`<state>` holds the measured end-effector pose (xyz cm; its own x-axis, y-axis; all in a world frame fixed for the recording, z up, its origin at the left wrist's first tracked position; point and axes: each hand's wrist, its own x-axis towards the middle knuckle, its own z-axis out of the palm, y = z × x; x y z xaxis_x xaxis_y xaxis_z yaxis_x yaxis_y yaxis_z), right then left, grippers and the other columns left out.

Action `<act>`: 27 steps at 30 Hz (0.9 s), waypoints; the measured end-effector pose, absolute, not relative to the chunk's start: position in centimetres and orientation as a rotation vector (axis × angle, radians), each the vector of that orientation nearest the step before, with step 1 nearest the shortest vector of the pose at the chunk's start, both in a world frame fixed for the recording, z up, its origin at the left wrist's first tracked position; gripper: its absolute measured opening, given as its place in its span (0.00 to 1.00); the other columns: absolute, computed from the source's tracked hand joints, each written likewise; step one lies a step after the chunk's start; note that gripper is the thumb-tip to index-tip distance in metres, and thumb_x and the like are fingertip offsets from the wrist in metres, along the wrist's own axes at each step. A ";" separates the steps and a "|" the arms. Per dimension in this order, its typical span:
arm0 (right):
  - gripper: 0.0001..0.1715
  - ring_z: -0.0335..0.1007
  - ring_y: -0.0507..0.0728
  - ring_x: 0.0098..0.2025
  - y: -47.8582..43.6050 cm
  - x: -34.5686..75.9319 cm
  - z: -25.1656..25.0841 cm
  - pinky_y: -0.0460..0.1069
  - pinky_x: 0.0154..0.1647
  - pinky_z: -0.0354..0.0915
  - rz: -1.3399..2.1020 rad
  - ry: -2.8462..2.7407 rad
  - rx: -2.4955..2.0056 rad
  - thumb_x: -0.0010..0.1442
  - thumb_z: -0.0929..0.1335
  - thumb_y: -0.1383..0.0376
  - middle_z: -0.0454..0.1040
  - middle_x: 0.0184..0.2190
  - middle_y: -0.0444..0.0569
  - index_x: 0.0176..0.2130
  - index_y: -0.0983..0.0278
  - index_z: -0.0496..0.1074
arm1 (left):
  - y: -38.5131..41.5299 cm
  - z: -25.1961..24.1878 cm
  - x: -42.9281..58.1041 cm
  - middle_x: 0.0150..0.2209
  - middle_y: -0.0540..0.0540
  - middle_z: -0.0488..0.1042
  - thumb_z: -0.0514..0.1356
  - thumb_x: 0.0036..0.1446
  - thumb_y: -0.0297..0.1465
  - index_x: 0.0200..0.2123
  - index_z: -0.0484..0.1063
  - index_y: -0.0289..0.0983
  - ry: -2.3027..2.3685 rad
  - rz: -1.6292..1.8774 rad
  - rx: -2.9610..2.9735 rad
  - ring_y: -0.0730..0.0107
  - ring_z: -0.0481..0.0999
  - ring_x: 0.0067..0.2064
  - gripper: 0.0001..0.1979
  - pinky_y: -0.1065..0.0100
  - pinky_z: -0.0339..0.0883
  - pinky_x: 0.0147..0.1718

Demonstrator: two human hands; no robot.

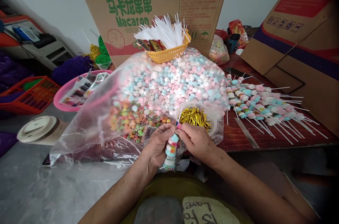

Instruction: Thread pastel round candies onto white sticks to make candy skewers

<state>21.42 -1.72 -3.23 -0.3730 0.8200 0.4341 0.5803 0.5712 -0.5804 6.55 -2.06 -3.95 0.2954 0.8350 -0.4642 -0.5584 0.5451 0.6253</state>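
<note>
A wrapped marshmallow skewer (pixel 171 151), with blue, white and pink pieces in a clear printed wrapper, hangs between my hands. My left hand (pixel 157 143) is closed around its upper side. The fingers of my right hand (pixel 194 139) pinch the gathered top of the wrapper, where the white stick pokes up; whether a tie is in them is hidden. Just behind my right hand sits a clear round tub (pixel 213 120) with gold twist ties (pixel 195 116). Past my hands spreads a large clear bag of pastel marshmallows (pixel 169 83), with colourful ring-shaped candies (pixel 137 121) at its near left.
Finished-looking marshmallow skewers (pixel 262 104) lie piled on the red table (pixel 233 141) at right. A yellow basket (pixel 166 54) of white sticks stands on the bag. At left are a pink basket (pixel 62 98), a lidded cup (pixel 39 130) and an orange crate (pixel 31 93). Cartons (pixel 169 5) rise behind.
</note>
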 end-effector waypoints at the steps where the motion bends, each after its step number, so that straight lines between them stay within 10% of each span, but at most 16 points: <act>1: 0.17 0.58 0.50 0.22 -1.8 21.3 -3.5 0.46 0.25 0.52 0.336 -2.154 -1.144 0.65 0.58 0.64 0.64 0.20 0.43 0.25 0.63 0.59 | -2.1 -3.9 6.6 0.20 0.54 0.71 0.75 0.33 0.34 0.29 0.69 0.35 0.901 0.995 0.377 0.78 0.68 0.19 0.22 0.74 0.65 0.20; 14: 0.19 0.58 0.54 0.25 -0.9 21.0 -3.2 0.50 0.29 0.52 -0.543 -2.425 -0.663 0.65 0.58 0.72 0.62 0.18 0.46 0.24 0.65 0.65 | -0.9 -2.8 5.0 0.17 0.51 0.71 0.71 0.36 0.40 0.23 0.72 0.35 0.971 0.907 0.745 0.71 0.69 0.18 0.16 0.69 0.63 0.19; 19: 0.19 0.53 0.53 0.22 0.9 21.2 -1.4 0.51 0.26 0.48 -0.809 -2.277 -0.781 0.63 0.59 0.74 0.59 0.15 0.44 0.22 0.64 0.62 | -2.8 -1.9 4.9 0.33 0.48 0.76 0.68 0.45 0.42 0.42 0.74 0.38 1.292 1.209 1.138 0.70 0.73 0.34 0.21 0.70 0.67 0.35; 22: 0.19 0.51 0.52 0.21 0.4 19.6 -0.4 0.51 0.25 0.46 -0.609 -2.136 -0.866 0.63 0.60 0.72 0.58 0.15 0.44 0.21 0.63 0.61 | -3.9 0.1 3.0 0.32 0.45 0.76 0.56 0.54 0.53 0.56 0.64 0.40 1.172 1.014 1.070 0.67 0.74 0.31 0.32 0.65 0.68 0.34; 27: 0.15 0.51 0.50 0.19 -2.0 15.9 -1.0 0.47 0.21 0.46 0.694 -2.097 -0.838 0.57 0.60 0.68 0.59 0.17 0.42 0.20 0.63 0.58 | -3.6 2.5 -2.7 0.22 0.49 0.75 0.39 0.54 0.61 0.53 0.67 0.42 0.533 1.098 0.857 0.67 0.73 0.21 0.39 0.63 0.71 0.28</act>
<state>15.86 -2.01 -1.01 -0.4960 0.7452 0.4456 0.3322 0.6370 -0.6956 -2.73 -3.65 2.48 0.3831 0.9231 0.0333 -0.5448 0.1967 0.8152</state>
